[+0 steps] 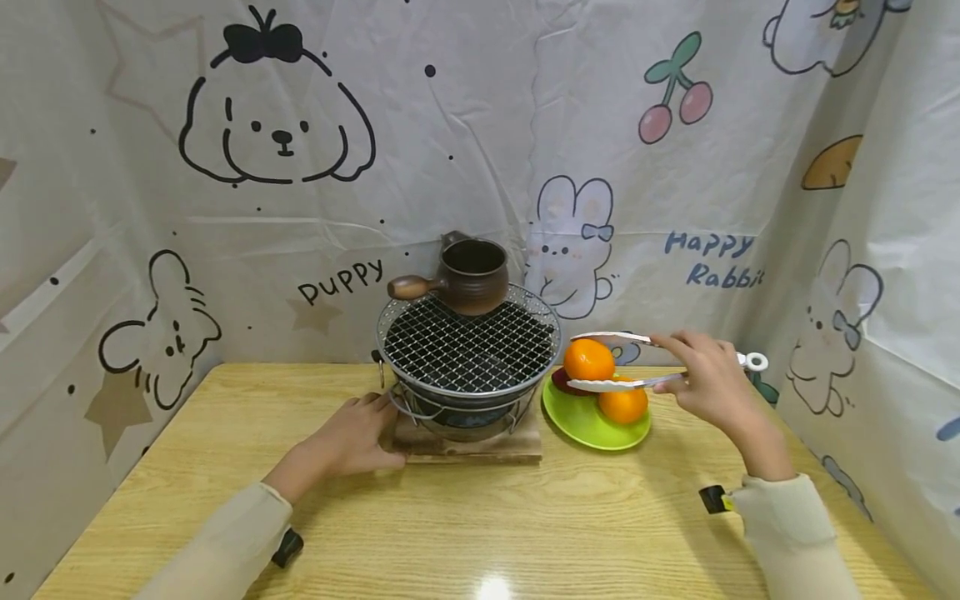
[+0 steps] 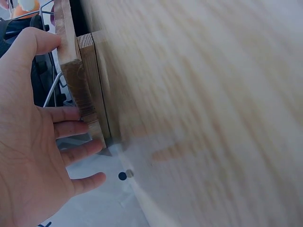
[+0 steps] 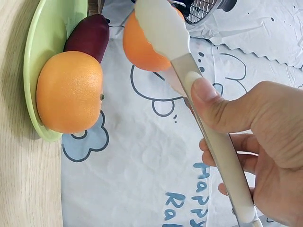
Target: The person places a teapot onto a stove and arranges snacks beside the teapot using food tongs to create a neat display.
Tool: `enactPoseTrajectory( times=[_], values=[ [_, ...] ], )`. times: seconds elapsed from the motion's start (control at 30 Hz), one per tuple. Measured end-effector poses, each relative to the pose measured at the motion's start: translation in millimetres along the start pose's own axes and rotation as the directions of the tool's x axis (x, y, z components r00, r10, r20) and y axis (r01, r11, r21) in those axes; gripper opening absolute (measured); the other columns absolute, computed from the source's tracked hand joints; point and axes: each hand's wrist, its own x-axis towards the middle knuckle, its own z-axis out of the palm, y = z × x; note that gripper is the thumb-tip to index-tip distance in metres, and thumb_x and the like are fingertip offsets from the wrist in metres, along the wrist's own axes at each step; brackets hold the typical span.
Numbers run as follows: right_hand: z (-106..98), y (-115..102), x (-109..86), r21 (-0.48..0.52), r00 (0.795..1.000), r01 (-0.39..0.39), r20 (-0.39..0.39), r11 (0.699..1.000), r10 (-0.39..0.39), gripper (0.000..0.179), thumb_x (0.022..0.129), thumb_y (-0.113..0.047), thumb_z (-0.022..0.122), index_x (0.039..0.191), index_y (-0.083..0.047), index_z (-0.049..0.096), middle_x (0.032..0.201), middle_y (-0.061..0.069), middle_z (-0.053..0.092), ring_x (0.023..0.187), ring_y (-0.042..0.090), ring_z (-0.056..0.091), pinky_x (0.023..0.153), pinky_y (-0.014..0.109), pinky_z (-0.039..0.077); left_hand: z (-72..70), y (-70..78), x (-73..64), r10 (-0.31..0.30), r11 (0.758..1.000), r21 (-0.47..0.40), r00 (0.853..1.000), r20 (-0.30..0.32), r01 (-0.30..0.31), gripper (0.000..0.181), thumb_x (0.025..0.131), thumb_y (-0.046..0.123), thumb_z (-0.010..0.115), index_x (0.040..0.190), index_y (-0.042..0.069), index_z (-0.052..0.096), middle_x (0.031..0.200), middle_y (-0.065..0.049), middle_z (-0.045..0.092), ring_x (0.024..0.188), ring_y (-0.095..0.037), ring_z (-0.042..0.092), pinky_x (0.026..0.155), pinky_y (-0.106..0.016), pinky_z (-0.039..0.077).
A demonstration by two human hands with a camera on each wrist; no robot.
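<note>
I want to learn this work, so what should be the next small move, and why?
Probably, the right hand should bring the round orange fruit leftward over the round dark wire-mesh grill: the silver-and-white tongs grip it above the shallow green plate, the grill is bare in front of the small brown pot, and the left hand touches the flat wooden board.

Pot [image 1: 480,293] on grill [image 1: 465,354], grill on board [image 1: 472,450], plate [image 1: 585,432] right of grill, orange [image 1: 624,407] on plate
</note>
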Motion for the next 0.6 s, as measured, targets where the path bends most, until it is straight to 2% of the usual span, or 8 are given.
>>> enactPoseTrajectory(
  times=[0.17, 0.37, 0.6],
  values=[
    [-0.3, -0.6, -2.1, -0.019, 0.998, -0.019, -0.055, 1.0, 0.018, 0.066, 0.077, -0.009, 0.086, 0.137, -0.004, 0.06, 0.124, 0.024, 0.06, 0.114, 0.045, 0.052, 0.099, 0.069, 0.034, -1.7, 1.0, 1.4, -0.001, 1.0, 0.0, 1.0, 0.004, 0.001, 0.097, 0.079, 0.06, 0.063, 0.153, 0.001, 0.041, 0.157, -0.019, 0.045, 0.133, -0.041, 0.052, 0.106, -0.058, 0.046],
    [0.4, 0.5, -3.0, -0.049, 0.992, -0.023, -0.126, 0.999, 0.016, 0.068, 0.075, -0.009, 0.087, 0.137, -0.003, 0.06, 0.124, 0.025, 0.06, 0.114, 0.045, 0.052, 0.096, 0.067, 0.036, -2.9, 0.6, -0.8, -0.004, 1.0, -0.005, 1.0, 0.015, 0.005, 0.097, 0.08, 0.062, 0.062, 0.153, 0.0, 0.042, 0.156, -0.021, 0.046, 0.133, -0.042, 0.052, 0.106, -0.059, 0.045],
    [0.7, -1.8, -1.9, -0.096, 0.981, -0.08, -0.182, 0.992, 0.061, 0.07, 0.075, -0.007, 0.086, 0.139, -0.002, 0.057, 0.126, 0.029, 0.057, 0.118, 0.048, 0.048, 0.1, 0.07, 0.033, -2.5, 1.0, -1.6, -0.002, 1.0, -0.014, 1.0, 0.006, 0.002, 0.097, 0.08, 0.061, 0.063, 0.153, 0.0, 0.042, 0.156, -0.021, 0.046, 0.133, -0.043, 0.051, 0.107, -0.059, 0.045]
  ],
)
